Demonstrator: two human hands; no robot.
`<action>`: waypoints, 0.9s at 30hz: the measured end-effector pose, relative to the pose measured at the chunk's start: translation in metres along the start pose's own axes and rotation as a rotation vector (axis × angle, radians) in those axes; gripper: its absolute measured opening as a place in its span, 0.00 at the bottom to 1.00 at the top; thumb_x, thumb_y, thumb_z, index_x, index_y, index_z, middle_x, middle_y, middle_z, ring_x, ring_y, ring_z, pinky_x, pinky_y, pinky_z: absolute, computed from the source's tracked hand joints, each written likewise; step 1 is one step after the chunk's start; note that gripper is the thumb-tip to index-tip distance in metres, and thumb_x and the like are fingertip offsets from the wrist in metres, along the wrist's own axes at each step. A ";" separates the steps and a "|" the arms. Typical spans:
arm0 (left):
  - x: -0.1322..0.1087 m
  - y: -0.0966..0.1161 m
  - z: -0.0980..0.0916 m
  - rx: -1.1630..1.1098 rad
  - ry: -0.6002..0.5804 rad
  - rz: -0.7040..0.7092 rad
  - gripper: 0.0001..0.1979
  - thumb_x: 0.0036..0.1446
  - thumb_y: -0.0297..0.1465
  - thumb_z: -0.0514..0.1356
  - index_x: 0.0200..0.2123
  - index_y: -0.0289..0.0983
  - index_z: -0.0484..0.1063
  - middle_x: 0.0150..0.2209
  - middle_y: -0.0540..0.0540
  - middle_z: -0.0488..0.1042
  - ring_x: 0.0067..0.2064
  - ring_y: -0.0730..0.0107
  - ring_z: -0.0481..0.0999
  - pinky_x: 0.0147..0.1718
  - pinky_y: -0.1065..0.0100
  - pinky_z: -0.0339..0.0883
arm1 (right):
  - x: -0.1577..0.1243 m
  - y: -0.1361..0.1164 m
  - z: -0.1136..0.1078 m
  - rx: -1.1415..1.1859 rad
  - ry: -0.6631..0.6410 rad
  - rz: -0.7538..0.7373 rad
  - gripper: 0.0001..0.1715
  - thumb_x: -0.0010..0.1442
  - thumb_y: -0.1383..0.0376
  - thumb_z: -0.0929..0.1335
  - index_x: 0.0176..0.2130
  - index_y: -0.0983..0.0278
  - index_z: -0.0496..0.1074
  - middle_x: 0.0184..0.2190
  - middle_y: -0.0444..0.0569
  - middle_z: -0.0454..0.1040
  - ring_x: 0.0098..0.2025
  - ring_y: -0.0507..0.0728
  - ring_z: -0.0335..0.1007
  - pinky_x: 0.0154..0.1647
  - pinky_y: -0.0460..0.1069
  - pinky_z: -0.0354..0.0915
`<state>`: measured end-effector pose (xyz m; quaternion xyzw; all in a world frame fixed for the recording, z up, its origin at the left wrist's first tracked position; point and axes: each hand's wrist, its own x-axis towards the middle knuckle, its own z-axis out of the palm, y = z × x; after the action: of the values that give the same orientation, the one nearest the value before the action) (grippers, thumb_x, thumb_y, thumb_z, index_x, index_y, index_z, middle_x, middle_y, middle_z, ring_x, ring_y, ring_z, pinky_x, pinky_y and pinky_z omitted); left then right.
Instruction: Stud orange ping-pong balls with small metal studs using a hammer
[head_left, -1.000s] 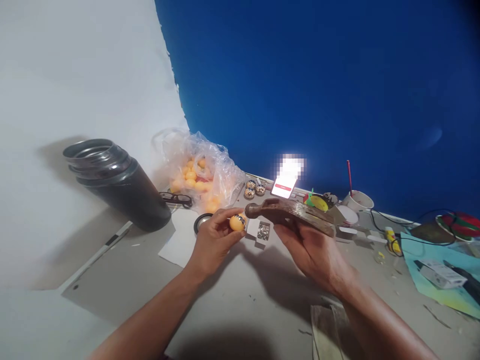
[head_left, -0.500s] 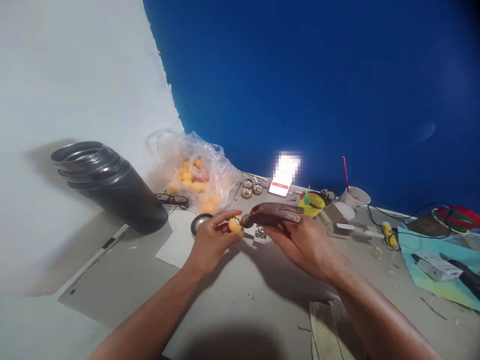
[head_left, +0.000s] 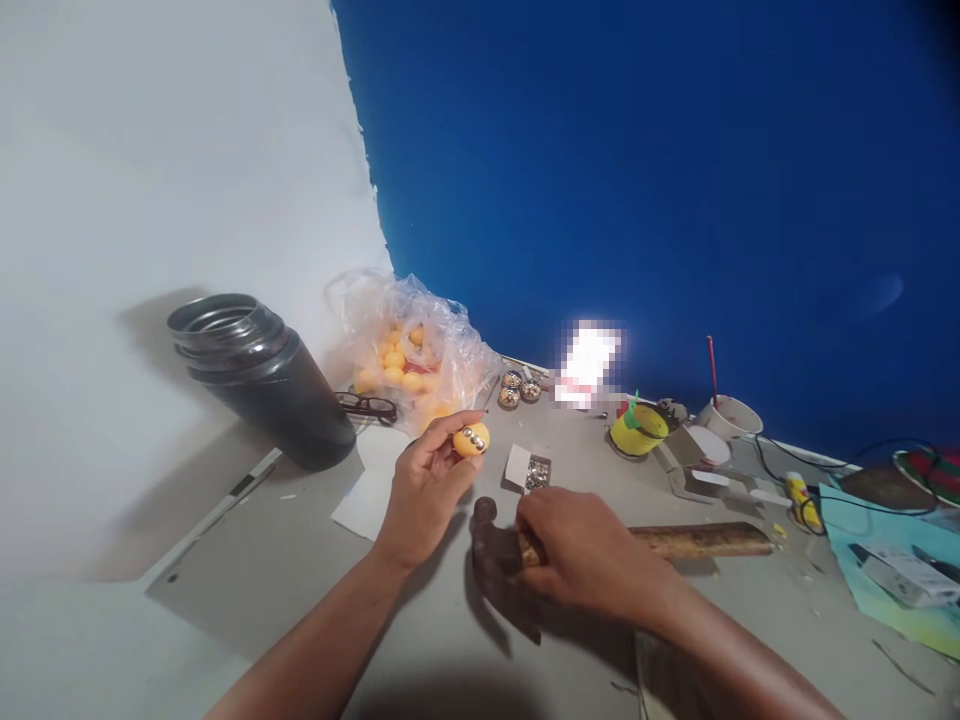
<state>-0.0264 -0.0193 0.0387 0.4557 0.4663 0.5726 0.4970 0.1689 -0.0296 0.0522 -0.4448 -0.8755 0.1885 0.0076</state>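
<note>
Between thumb and fingers, my left hand (head_left: 424, 490) pinches a yellow-orange ball (head_left: 471, 439) that has a few shiny silver studs on its face. My right hand (head_left: 581, 545) is wrapped round the wooden handle of a claw hammer (head_left: 499, 555), close to its head. The dark hammer head is low over the table, apart from the ball, with its claw towards me. Just beyond my right hand lies a small open box (head_left: 536, 474) of silver tacks. Behind it sit several studded balls (head_left: 511, 390) in a cluster.
A clear plastic bag (head_left: 450, 340) of orange balls leans by the wall, near eyeglasses (head_left: 367, 406) and a dark open flask (head_left: 270, 390). A lit phone (head_left: 589, 360) stands at the back. Rightward are a yellow cup (head_left: 637, 432), a white cup (head_left: 731, 417) and cables.
My right hand has drawn the hammer away from the ball, down towards me, and its handle now shows to the right. The ball has turned, showing its studs. The view has shifted slightly.
</note>
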 end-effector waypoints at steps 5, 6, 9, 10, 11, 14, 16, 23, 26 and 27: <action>0.001 -0.007 -0.004 -0.029 0.005 0.036 0.15 0.56 0.30 0.67 0.48 0.41 0.80 0.46 0.46 0.77 0.46 0.66 0.74 0.48 0.69 0.67 | 0.012 -0.011 0.024 -0.062 -0.084 0.032 0.14 0.58 0.57 0.72 0.38 0.64 0.72 0.38 0.53 0.78 0.38 0.60 0.72 0.32 0.51 0.54; 0.001 -0.009 -0.005 -0.040 0.009 0.036 0.15 0.56 0.31 0.67 0.48 0.41 0.80 0.46 0.46 0.77 0.46 0.66 0.74 0.47 0.69 0.67 | 0.015 -0.013 0.027 -0.067 -0.103 0.046 0.16 0.58 0.55 0.73 0.39 0.65 0.73 0.39 0.53 0.78 0.39 0.61 0.73 0.33 0.52 0.55; 0.005 -0.014 -0.008 -0.107 0.020 0.005 0.14 0.56 0.32 0.68 0.47 0.40 0.80 0.44 0.46 0.77 0.43 0.68 0.74 0.42 0.70 0.68 | 0.019 -0.018 0.033 -0.079 -0.166 0.063 0.23 0.56 0.51 0.75 0.41 0.65 0.74 0.40 0.54 0.79 0.42 0.63 0.74 0.33 0.51 0.57; 0.006 -0.016 -0.009 -0.137 0.015 -0.011 0.14 0.56 0.32 0.68 0.47 0.39 0.80 0.43 0.47 0.78 0.41 0.69 0.74 0.40 0.70 0.68 | 0.019 -0.019 0.033 -0.087 -0.184 0.058 0.25 0.54 0.50 0.76 0.41 0.65 0.74 0.41 0.54 0.79 0.42 0.64 0.74 0.33 0.51 0.57; 0.008 -0.017 -0.009 -0.169 0.007 -0.026 0.14 0.55 0.32 0.68 0.46 0.39 0.80 0.41 0.47 0.78 0.39 0.70 0.74 0.38 0.71 0.68 | 0.019 -0.019 0.033 -0.095 -0.200 0.045 0.26 0.54 0.49 0.77 0.42 0.65 0.75 0.41 0.55 0.80 0.42 0.63 0.75 0.33 0.51 0.57; 0.012 -0.018 -0.007 -0.270 -0.008 -0.079 0.13 0.52 0.31 0.70 0.43 0.38 0.79 0.36 0.49 0.77 0.35 0.71 0.76 0.34 0.72 0.69 | 0.016 -0.016 0.025 -0.108 -0.219 -0.026 0.25 0.56 0.47 0.75 0.40 0.65 0.76 0.39 0.54 0.80 0.41 0.63 0.75 0.31 0.50 0.56; 0.014 -0.017 -0.004 -0.327 -0.005 -0.130 0.14 0.50 0.31 0.71 0.41 0.37 0.78 0.34 0.49 0.77 0.34 0.71 0.78 0.33 0.71 0.70 | 0.015 -0.008 0.016 -0.118 -0.158 -0.015 0.19 0.62 0.50 0.71 0.39 0.63 0.77 0.39 0.52 0.80 0.40 0.61 0.75 0.30 0.50 0.55; 0.011 -0.015 0.007 -0.399 -0.096 -0.276 0.24 0.45 0.28 0.75 0.46 0.38 0.75 0.40 0.49 0.79 0.41 0.64 0.84 0.41 0.68 0.75 | 0.031 0.038 0.005 -0.216 0.114 0.318 0.13 0.70 0.63 0.64 0.41 0.62 0.77 0.41 0.52 0.79 0.44 0.60 0.75 0.33 0.49 0.56; 0.010 -0.015 0.010 -0.378 -0.125 -0.276 0.23 0.46 0.28 0.75 0.46 0.38 0.75 0.40 0.49 0.79 0.41 0.63 0.84 0.41 0.67 0.76 | 0.039 0.050 0.014 -0.230 0.076 0.331 0.11 0.67 0.61 0.67 0.42 0.62 0.79 0.42 0.53 0.78 0.45 0.60 0.75 0.35 0.49 0.59; 0.010 -0.015 0.011 -0.363 -0.131 -0.270 0.22 0.47 0.29 0.75 0.46 0.38 0.75 0.39 0.49 0.79 0.41 0.63 0.84 0.40 0.67 0.76 | 0.041 0.052 0.017 -0.233 0.065 0.331 0.11 0.67 0.61 0.67 0.41 0.62 0.79 0.42 0.54 0.78 0.44 0.61 0.75 0.35 0.49 0.59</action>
<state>-0.0141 -0.0078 0.0261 0.3288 0.3791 0.5445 0.6721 0.1818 0.0244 0.0126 -0.5864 -0.8057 0.0703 -0.0465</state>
